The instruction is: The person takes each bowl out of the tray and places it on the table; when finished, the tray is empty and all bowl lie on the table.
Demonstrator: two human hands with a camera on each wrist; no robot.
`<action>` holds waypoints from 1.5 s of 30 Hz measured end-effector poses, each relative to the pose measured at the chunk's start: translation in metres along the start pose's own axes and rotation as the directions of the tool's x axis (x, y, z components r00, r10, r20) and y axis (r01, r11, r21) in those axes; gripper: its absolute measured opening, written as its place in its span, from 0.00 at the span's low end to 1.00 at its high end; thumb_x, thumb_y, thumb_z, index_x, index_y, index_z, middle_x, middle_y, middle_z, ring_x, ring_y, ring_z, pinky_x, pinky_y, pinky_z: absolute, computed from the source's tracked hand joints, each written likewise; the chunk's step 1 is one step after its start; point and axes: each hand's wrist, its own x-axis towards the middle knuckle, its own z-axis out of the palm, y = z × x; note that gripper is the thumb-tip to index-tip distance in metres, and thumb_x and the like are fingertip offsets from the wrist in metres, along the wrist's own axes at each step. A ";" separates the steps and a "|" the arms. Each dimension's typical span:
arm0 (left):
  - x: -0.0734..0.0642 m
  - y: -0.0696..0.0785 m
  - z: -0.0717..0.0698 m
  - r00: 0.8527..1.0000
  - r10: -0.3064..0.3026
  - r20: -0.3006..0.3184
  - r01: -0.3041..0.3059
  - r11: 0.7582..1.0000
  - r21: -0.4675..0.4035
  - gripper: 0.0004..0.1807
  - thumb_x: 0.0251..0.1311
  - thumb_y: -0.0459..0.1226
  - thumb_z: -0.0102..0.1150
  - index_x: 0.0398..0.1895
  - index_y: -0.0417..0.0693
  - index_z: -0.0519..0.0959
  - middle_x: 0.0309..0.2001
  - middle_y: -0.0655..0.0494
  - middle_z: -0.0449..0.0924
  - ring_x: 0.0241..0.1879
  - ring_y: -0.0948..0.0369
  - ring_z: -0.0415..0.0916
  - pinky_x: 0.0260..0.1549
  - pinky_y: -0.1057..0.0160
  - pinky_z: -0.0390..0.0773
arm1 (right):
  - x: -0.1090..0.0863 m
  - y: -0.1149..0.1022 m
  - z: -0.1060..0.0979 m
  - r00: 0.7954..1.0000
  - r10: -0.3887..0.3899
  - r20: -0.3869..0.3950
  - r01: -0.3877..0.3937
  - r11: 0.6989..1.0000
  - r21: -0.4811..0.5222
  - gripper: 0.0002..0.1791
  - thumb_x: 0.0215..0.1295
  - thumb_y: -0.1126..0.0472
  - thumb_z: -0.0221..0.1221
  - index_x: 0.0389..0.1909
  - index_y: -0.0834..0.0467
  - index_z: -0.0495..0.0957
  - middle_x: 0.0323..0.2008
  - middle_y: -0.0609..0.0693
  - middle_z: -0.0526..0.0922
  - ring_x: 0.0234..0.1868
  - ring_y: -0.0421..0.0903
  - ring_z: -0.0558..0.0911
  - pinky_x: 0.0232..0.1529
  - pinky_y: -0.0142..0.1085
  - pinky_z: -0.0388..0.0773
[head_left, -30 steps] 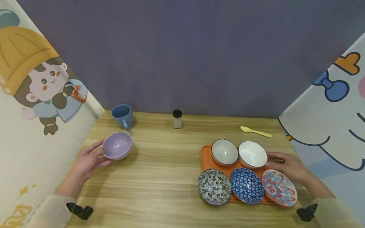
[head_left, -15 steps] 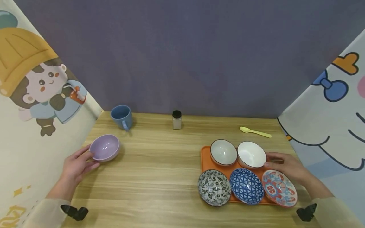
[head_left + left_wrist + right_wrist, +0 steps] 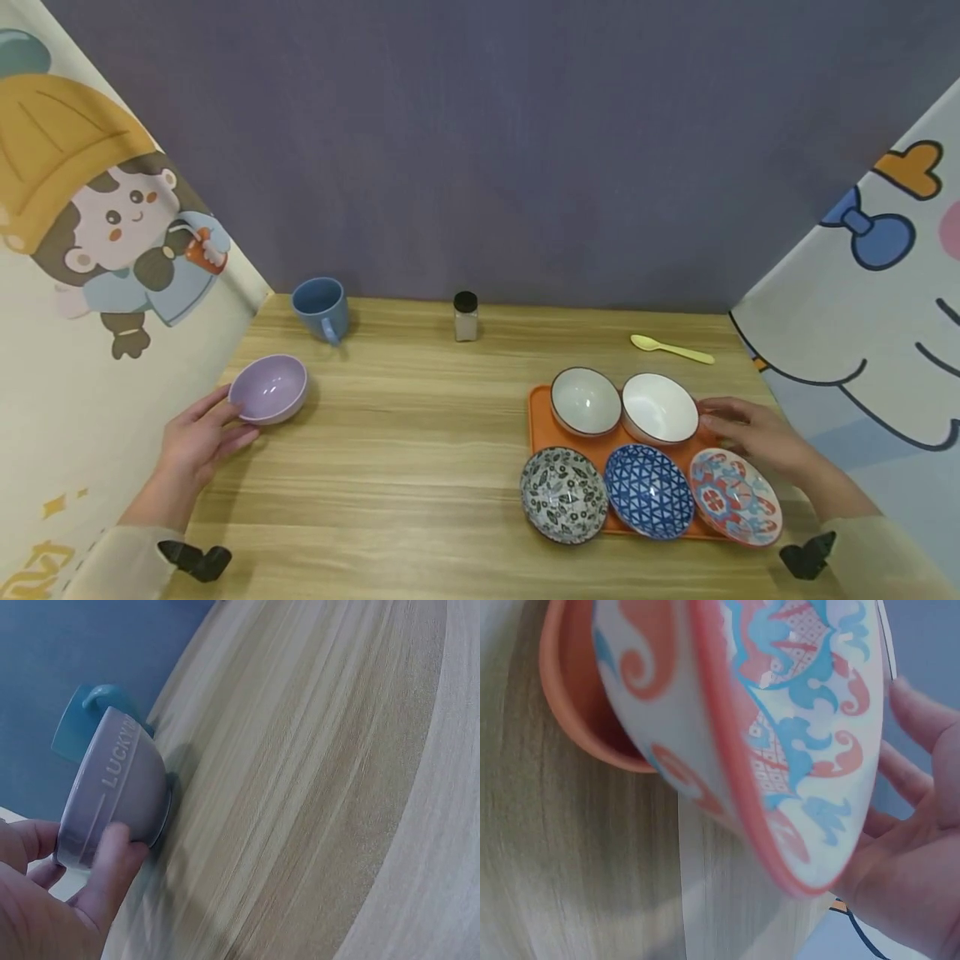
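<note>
In the head view my left hand [image 3: 197, 442] grips the left side of a purple bowl [image 3: 268, 390], just above or on the table. The left wrist view shows the thumb against the outer wall of this bowl [image 3: 124, 787], with fingers at its rim. At the right, my right hand [image 3: 757, 429] is beside the white bowl [image 3: 660, 408], its fingertips at or very near the rim; contact is unclear. Below that hand lies a tilted red-and-blue patterned bowl [image 3: 735, 496]. In the right wrist view this patterned bowl [image 3: 810, 735] partly hides the relaxed fingers [image 3: 904, 776].
An orange tray [image 3: 542, 421] bears the bowls at right, including a grey-white bowl [image 3: 587, 402], a black floral bowl [image 3: 564, 494] and a blue triangle-patterned bowl [image 3: 649, 490]. Behind stand a blue mug [image 3: 318, 307] and a black-lidded jar [image 3: 466, 317]. A yellow spoon [image 3: 671, 348] lies back right.
My left hand has moved left and slightly nearer with the purple bowl, slowing in the last half second. The right hand has stayed almost in place, its thumb easing away from the white bowl's rim.
</note>
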 end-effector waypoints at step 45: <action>-0.054 -0.010 0.066 0.710 0.704 -0.012 -0.496 0.512 0.701 0.27 0.68 0.35 0.58 0.69 0.35 0.70 0.65 0.35 0.67 0.60 0.43 0.70 0.52 0.68 0.73 | 0.013 0.006 -0.003 0.997 0.075 -0.026 -0.077 0.996 -0.054 0.51 0.71 0.40 0.62 0.76 0.72 0.52 0.64 0.79 0.68 0.49 0.59 0.84 0.43 0.46 0.90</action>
